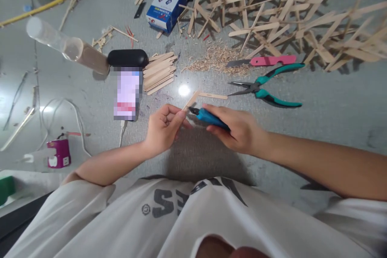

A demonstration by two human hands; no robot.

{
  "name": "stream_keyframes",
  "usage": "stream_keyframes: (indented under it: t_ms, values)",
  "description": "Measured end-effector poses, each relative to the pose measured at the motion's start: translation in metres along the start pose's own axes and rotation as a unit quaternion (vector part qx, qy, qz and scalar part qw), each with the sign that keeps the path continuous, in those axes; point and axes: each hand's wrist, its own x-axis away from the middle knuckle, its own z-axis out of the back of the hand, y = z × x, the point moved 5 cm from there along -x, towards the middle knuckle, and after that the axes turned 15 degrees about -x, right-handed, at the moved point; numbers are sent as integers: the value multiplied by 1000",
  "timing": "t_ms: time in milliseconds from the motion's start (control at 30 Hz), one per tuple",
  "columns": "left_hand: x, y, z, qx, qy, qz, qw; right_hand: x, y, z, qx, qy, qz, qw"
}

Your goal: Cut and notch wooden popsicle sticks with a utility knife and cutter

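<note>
My left hand [165, 127] pinches the lower end of a wooden craft stick [191, 100] between thumb and fingers. A second craft stick [213, 96] meets its far end at an angle; whether the two are joined, I cannot tell. My right hand [238, 127] is wrapped round blue-handled nippers [211, 117], whose dark jaws sit right beside the held stick, close to my left thumb. Whether the jaws touch the wood is too small to make out. Beyond my right hand lie teal-handled long-nose pliers [256, 88] with their jaws apart.
A pink-handled knife [272, 61] lies by a heap of wood bits [217, 61]. Tangled craft sticks [272, 20] fill the far right. Stacked sticks [160, 73], a phone [127, 94], a black case [128, 58], a clear bottle [81, 53] and a blue-white box [169, 2] stand about.
</note>
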Motion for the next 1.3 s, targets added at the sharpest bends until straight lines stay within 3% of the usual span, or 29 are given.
stream_keyframes:
  t_ms: [267, 433, 567, 767, 1033, 1300]
  values:
    - [-8, 0, 1, 71, 10, -53, 996, 0, 4, -4, 66, -33, -20, 997]
    - [-15, -1, 1, 173, -13, -32, 984, -4, 3, -3, 60, -34, -22, 997]
    - [-17, 3, -4, 256, -66, 21, 964, -5, 1, -3, 56, -15, 3, 998]
    - [-19, 0, -8, 254, -170, 118, 945, -5, 4, -2, 47, -8, 17, 999]
    - [-28, 1, -6, 193, -305, 122, 925, -2, 3, 0, 50, -20, 15, 998]
    - [-27, 1, -8, 154, -351, 107, 917, -4, 0, 1, 3, -41, 10, 999]
